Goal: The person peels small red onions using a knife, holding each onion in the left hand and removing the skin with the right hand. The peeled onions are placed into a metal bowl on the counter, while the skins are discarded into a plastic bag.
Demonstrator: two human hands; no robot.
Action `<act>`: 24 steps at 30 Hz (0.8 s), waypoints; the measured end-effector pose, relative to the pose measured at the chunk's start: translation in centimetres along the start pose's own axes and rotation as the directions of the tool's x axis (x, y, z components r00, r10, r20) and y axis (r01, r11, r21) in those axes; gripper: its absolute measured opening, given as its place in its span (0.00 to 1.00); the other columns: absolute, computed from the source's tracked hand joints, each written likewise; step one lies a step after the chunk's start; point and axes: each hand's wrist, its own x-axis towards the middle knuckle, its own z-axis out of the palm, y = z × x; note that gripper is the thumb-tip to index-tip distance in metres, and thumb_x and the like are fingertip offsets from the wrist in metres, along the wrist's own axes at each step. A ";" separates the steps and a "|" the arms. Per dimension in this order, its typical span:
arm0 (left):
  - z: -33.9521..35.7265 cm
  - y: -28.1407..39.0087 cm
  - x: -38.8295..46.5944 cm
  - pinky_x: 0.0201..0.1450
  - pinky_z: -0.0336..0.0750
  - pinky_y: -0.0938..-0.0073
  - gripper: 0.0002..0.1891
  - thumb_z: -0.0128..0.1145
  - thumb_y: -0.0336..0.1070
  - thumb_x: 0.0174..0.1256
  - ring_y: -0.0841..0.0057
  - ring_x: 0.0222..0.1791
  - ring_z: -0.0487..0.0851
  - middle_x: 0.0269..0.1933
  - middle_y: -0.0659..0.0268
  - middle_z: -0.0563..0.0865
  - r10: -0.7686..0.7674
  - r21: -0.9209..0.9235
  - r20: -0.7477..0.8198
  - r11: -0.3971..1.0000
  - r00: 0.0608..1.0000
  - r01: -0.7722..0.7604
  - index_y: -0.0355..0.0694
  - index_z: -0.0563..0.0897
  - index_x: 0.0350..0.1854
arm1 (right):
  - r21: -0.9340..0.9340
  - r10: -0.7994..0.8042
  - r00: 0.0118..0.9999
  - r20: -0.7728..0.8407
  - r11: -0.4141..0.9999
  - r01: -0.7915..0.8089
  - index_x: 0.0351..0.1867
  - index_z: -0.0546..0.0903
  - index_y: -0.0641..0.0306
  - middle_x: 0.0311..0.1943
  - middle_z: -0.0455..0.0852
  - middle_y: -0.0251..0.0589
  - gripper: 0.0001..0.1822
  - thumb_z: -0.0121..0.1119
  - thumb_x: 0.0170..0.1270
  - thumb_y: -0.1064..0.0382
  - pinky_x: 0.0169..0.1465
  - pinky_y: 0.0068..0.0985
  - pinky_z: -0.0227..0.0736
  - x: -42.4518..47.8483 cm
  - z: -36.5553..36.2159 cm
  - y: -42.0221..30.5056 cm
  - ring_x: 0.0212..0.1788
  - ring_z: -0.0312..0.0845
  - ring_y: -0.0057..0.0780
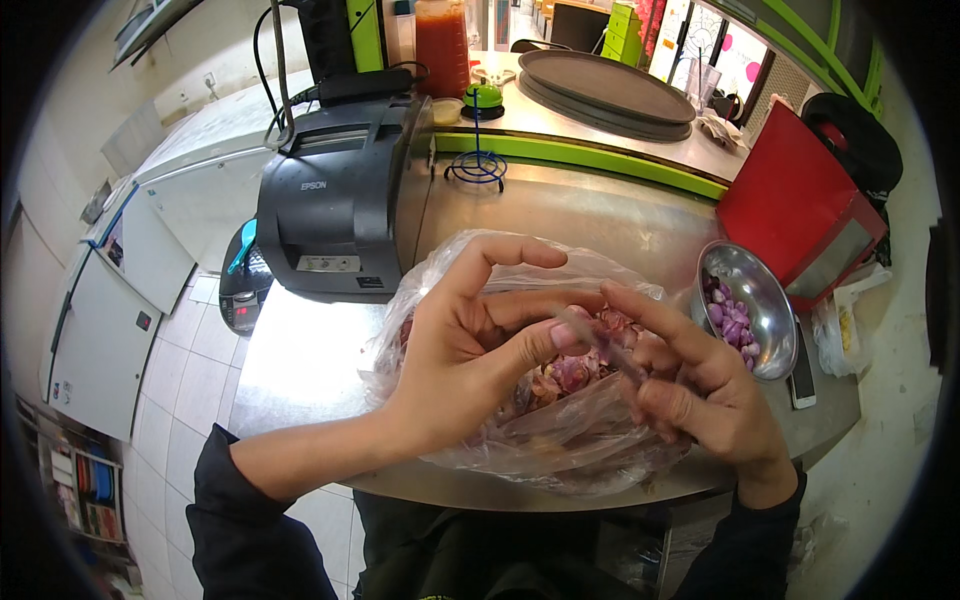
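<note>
Over an open clear plastic bag [555,457] of shallots and loose skins [570,375], both of my hands are raised close together. My left hand [480,337] pinches a small shallot [577,310] between thumb and fingers, its index finger lifted and curved. A thin, blurred knife blade [611,352] extends from my right hand [697,390] toward the left thumb; the fist hides its handle. To the right, purple peeled shallots [729,319] lie in a steel bowl [769,330].
An Epson receipt printer [330,202] stands left of the bag on the steel counter [292,375]. Behind are a blue wire stand [476,169], a green bell [482,99] and stacked trays [607,90]. A phone [803,375] and a red holder [799,202] flank the bowl.
</note>
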 end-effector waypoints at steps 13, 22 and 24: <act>-0.1 0.0 0.5 0.55 0.77 0.80 0.25 0.54 0.24 0.72 0.76 0.54 0.83 0.55 0.49 0.84 0.002 -0.015 0.072 1.000 0.997 -0.001 0.34 0.60 0.67 | -0.108 -0.022 0.994 0.108 0.994 0.034 0.71 0.66 0.61 0.65 0.72 0.42 0.25 0.51 0.74 0.67 0.64 0.25 0.65 -0.1 -0.5 -0.4 0.62 0.70 0.25; 0.0 0.9 0.3 0.55 0.76 0.81 0.24 0.54 0.23 0.72 0.79 0.53 0.82 0.51 0.53 0.86 -0.130 -0.070 0.070 0.988 0.989 0.135 0.36 0.60 0.66 | -0.010 0.055 0.998 -0.009 0.998 -0.055 0.72 0.66 0.59 0.40 0.78 0.33 0.25 0.50 0.76 0.64 0.41 0.13 0.67 0.0 -0.7 -0.1 0.36 0.71 0.12; 0.3 0.3 0.3 0.55 0.76 0.81 0.25 0.54 0.22 0.71 0.78 0.54 0.82 0.52 0.53 0.85 -0.082 -0.114 0.063 0.990 0.995 0.088 0.37 0.60 0.66 | 0.024 0.038 0.999 -0.024 0.999 -0.038 0.72 0.66 0.59 0.33 0.76 0.29 0.25 0.50 0.76 0.64 0.33 0.11 0.63 0.1 -0.9 0.0 0.27 0.66 0.09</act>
